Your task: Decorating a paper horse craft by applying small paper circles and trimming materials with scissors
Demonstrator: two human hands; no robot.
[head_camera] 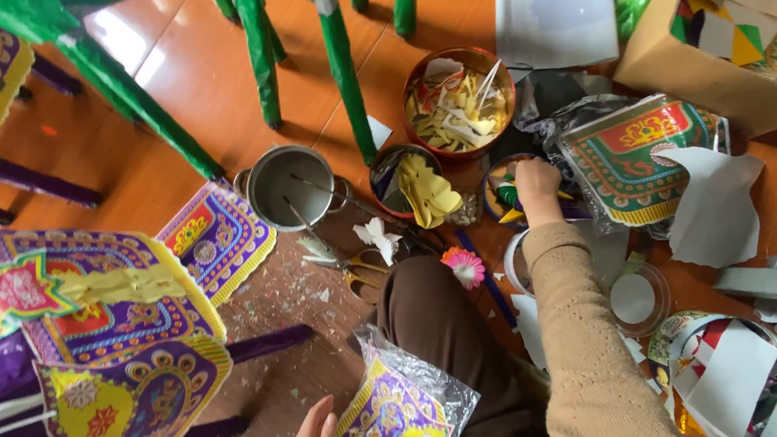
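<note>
Metal pot [290, 186] left of paper-filled bowls [459, 100], cardboard box [719, 30] far right, scissors [350, 264] before pot

The small round bowl [510, 194] sits on the orange floor a bit right of centre, packed with little paper cutouts in yellow, green and blue, partly hidden so its rim only shows at the left and near edges. Nearer and more to the left, at the bottom edge, there's a stack of printed paper pieces in a clear plastic bag [397, 419]: purple and yellow with ornate patterns, tilted up, the plastic crinkled around it.
</note>
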